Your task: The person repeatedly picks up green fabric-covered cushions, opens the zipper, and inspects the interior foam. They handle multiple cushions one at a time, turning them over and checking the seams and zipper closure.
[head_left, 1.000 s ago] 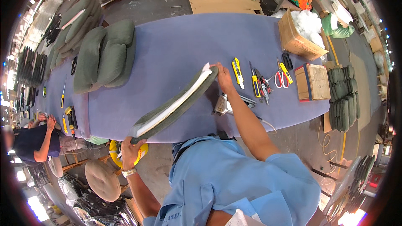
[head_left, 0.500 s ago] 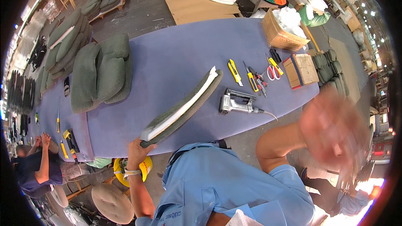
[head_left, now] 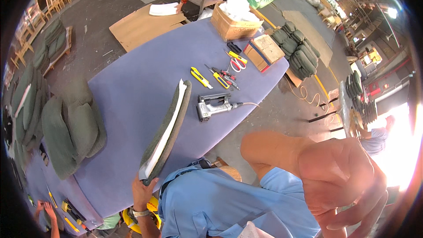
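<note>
Green-and-white curved padded strip (head_left: 167,132) is pinched in left hand (head_left: 143,194), right hand (head_left: 343,176) raised, closure unclear: apparently holding step, next needing steadiness.

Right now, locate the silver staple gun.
In the head view, the silver staple gun lies mid-picture on the blue table, right of the green padded piece in the left hand and below the yellow cutter.

Left hand (head_left: 142,194) low, left of centre, closed in a grip, forearm (head_left: 149,227) up from lower edge. Right arm (head_left: 280,152) bent, right hand (head_left: 339,172) raised close to camera, fingers (head_left: 363,216) curved.
</note>
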{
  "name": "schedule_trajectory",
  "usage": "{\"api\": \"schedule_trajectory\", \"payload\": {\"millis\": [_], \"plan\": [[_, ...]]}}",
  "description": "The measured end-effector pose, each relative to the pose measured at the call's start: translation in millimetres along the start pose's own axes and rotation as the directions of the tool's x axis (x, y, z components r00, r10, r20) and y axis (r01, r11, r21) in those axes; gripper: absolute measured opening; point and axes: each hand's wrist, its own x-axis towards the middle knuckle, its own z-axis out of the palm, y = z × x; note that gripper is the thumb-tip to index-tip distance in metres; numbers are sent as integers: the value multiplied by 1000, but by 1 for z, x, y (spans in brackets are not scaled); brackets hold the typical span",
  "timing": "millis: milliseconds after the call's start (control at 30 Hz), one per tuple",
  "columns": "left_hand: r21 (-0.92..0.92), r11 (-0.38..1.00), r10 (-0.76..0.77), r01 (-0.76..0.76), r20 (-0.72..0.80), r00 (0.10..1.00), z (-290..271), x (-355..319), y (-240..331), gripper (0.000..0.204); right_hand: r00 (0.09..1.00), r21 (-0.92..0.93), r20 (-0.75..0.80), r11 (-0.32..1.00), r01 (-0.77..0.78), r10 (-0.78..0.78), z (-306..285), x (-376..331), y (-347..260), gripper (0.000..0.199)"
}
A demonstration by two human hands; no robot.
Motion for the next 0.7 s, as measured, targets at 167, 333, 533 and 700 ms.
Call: {"api": "schedule_trajectory", "payload": {"millis": [167, 333, 533, 700], "plan": [[39, 992, 119, -118, -27, 993, 4, 10, -29, 41, 999, -53, -42, 998, -27, 25, 6, 2, 2, 25], [-19, 997, 71, -71, 28, 997, 1, 10, -24, 52, 999, -67, -20, 997, -35, 34, 11, 7, 8, 24], [-142, 986, 89, -92, -32, 996, 10, 8, -20, 65, 999, -47, -4, 998, -35, 35, 16, 11, 21, 24], [-120, 991, 60, -61, -12, 998, 7, 11, -13, 71, 998, -49, 34, 998, -41, 43, 22, 9, 27, 24]]}}
